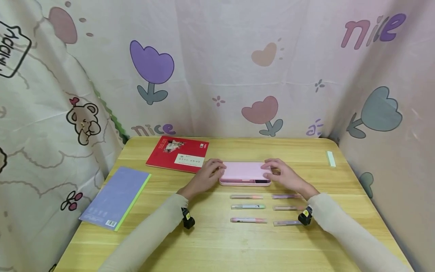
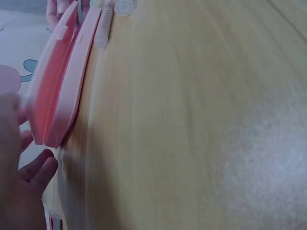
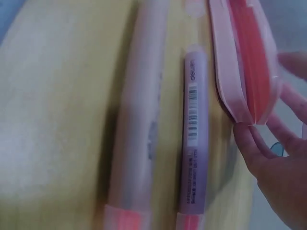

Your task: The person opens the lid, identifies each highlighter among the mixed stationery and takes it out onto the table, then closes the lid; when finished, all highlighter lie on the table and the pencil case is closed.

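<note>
A pink pencil case (image 1: 242, 170) lies crosswise on the table, its lid partly raised along the near side. My left hand (image 1: 205, 176) holds the lid's left end with bent fingers; in the left wrist view the gap between lid (image 2: 45, 72) and base (image 2: 74, 81) shows. At the opposite end my right hand (image 1: 283, 175) grips the lid, and some fingers (image 3: 247, 143) touch the end of the case in the right wrist view. Several highlighter-like pens lie in two columns in front, among them a purple pen (image 3: 194, 129) and a green-ended one (image 1: 248, 206).
Behind the left hand lies a red booklet (image 1: 178, 153). A blue-purple notebook (image 1: 115, 198) with a green spine rests at the table's left edge. A small pale green strip (image 1: 331, 159) is at the far right. A printed curtain (image 1: 210, 68) hangs behind the table.
</note>
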`<move>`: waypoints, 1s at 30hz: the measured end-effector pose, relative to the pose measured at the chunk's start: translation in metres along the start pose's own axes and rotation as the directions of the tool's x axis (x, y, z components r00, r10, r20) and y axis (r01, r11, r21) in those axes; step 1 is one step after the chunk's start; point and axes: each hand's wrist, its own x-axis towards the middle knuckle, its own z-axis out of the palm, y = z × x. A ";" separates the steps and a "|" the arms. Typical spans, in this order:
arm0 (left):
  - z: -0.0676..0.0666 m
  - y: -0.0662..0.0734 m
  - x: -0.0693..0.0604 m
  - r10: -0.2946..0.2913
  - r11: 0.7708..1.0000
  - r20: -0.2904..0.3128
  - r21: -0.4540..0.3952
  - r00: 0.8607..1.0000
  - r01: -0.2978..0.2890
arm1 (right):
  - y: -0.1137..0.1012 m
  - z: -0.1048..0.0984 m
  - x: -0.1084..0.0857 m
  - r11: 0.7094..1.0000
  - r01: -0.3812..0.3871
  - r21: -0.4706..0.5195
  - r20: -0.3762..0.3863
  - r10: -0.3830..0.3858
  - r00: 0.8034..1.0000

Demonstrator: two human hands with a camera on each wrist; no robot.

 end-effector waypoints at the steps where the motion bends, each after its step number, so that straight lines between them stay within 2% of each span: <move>1: 0.000 0.000 -0.001 0.006 1.000 0.011 0.017 1.000 -0.006 | 0.000 0.001 0.000 0.999 0.030 -0.029 0.002 -0.030 1.000; 6: 0.000 0.001 -0.003 0.045 0.997 0.046 0.063 0.998 -0.048 | -0.003 0.005 0.001 0.991 0.070 -0.111 0.011 -0.069 0.998; 16: 0.006 0.001 -0.006 0.026 0.993 0.056 0.115 0.998 -0.032 | -0.002 0.006 -0.004 0.984 0.069 -0.167 0.016 -0.067 0.998; 21: 0.004 0.005 -0.006 0.046 0.987 0.059 0.148 0.997 -0.055 | -0.004 0.005 -0.006 0.978 0.068 -0.198 0.027 -0.064 0.998; 27: 0.003 0.005 -0.004 0.076 0.983 0.071 0.160 0.995 -0.087 | -0.003 0.003 -0.007 0.981 0.063 -0.185 0.020 -0.060 0.998; 30: -0.001 0.005 -0.003 0.073 0.983 0.050 0.165 0.996 -0.080 | -0.003 -0.001 -0.007 0.983 0.065 -0.174 -0.003 -0.066 0.998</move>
